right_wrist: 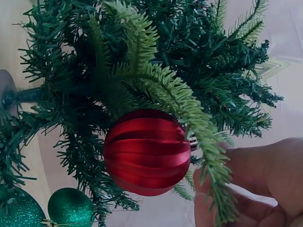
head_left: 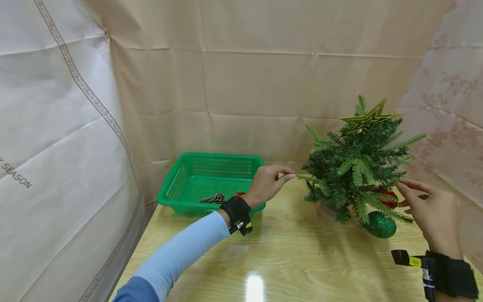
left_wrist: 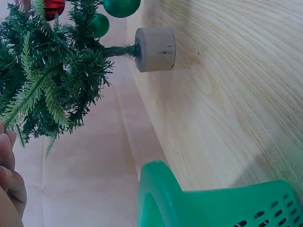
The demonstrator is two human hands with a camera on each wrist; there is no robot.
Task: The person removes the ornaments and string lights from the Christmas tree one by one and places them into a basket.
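Note:
A small artificial Christmas tree (head_left: pixel 351 167) stands on the table in a round wooden base (left_wrist: pixel 158 49). My left hand (head_left: pixel 268 182) pinches the tip of a light green branch (head_left: pixel 307 177) on its left side. At the tree's right, my right hand (head_left: pixel 434 207) has thumb and fingers brought together at the cap of a ridged red bauble (right_wrist: pixel 147 152); the part they pinch is hidden behind a branch. Below it hangs a glittery green bauble (head_left: pixel 382 225), with a smaller green bauble (right_wrist: pixel 71 208) beside that. A gold star (head_left: pixel 371 119) sits near the treetop.
To the left stands a green plastic basket (head_left: pixel 171 200). A pine cone (head_left: pixel 219 198) and a bit of something red show inside it, partly behind my left wrist. Cloth curtains (head_left: pixel 260 88) hang behind the wooden table (head_left: pixel 302 260) and on both sides.

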